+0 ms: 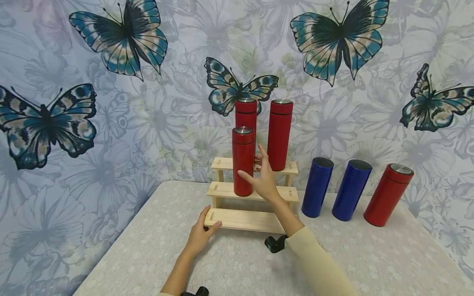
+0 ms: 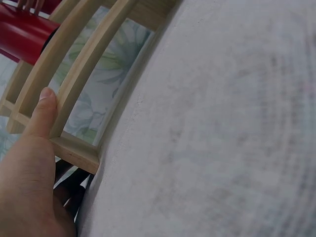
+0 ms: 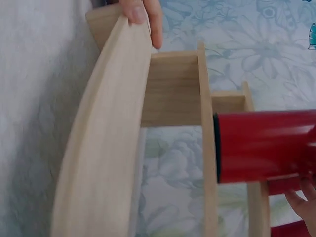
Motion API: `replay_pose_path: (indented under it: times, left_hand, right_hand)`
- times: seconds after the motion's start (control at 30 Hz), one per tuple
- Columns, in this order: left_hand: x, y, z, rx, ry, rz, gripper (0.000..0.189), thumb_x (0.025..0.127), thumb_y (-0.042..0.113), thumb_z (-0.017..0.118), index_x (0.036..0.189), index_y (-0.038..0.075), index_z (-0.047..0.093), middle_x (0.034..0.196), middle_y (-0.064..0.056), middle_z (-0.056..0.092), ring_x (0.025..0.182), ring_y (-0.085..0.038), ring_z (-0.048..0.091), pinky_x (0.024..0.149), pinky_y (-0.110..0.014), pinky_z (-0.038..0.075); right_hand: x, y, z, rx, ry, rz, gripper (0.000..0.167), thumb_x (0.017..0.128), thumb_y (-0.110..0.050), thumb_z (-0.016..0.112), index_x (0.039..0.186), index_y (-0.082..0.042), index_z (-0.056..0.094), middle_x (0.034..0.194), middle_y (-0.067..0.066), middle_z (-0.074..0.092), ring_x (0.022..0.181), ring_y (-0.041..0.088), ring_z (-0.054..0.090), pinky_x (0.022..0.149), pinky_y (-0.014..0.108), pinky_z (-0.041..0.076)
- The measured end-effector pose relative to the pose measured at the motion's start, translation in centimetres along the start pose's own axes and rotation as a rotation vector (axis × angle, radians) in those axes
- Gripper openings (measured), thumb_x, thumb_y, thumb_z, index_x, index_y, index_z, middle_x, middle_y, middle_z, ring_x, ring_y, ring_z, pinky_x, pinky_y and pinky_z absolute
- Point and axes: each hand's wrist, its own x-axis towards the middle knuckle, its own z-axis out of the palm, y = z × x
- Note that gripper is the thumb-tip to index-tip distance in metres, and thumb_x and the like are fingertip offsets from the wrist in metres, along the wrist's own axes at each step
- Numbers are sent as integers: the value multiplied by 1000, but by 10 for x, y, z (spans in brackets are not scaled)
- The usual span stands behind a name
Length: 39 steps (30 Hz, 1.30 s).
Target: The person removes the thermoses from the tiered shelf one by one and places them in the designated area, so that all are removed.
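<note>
A three-tier wooden display stand [image 1: 242, 220] stands on the table. My left hand [image 1: 200, 234] grips the left end of its lowest board, thumb on the front edge and fingers around the side. On the middle tier a red thermos [image 1: 243, 164] with a silver lid top stands upright. My right hand [image 1: 264, 176] is at this thermos's right side, thumb across its front and index finger straight up, away from it. Two more red thermoses, a partly hidden one [image 1: 246, 112] and a fully visible one [image 1: 280, 135], stand on the top tier.
Right of the stand, two blue thermoses, a nearer-left one [image 1: 317, 187] and another [image 1: 352, 190], stand beside a red thermos [image 1: 389, 195] on the cloth-covered table [image 1: 148, 246]. Behind them rises a wall with a butterfly pattern [image 1: 177, 123].
</note>
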Motion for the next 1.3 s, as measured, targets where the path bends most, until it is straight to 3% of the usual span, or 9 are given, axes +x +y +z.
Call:
replay_pose_path:
  times: [0.13,0.3,0.8,1.03,1.3]
  left_hand:
    - [0,-2,1,-1,1,-4,82,84,44,64,147,13,21,139,-23,38,120,-38,45,94,-49,41]
    - [-1,-2,2,-4,0,-2,82,84,44,64,147,13,21,139,-23,39,119,-38,46,94,-49,41]
    - [0,0,1,2,2,2,82,85,43,64,147,13,21,137,-23,41,117,-37,48,92,-48,43]
    - [-1,-1,-1,9,3,6,81,85,42,64,147,12,20,139,-24,38,118,-40,46,93,-49,42]
    - [-1,-1,2,10,6,19,82,85,43,64,147,11,20,140,-24,35,121,-39,43,94,-49,40]
  right_hand:
    - [0,8,10,35,1,9,91,80,-4,71,146,-2,9,128,27,40,112,40,46,89,53,44]
    - [2,20,19,4,37,7,92,80,-6,72,147,-5,10,125,23,41,111,35,46,86,48,46]
    - [-13,5,12,-36,98,-72,87,78,-1,73,146,-4,19,121,25,44,104,38,48,79,50,48]
    - [-27,-5,-9,-29,154,-141,86,75,3,73,145,-4,22,121,25,45,108,37,47,82,52,46]
    - [-49,-16,-56,-69,244,-161,91,72,10,73,145,-3,21,119,24,49,108,26,49,85,46,47]
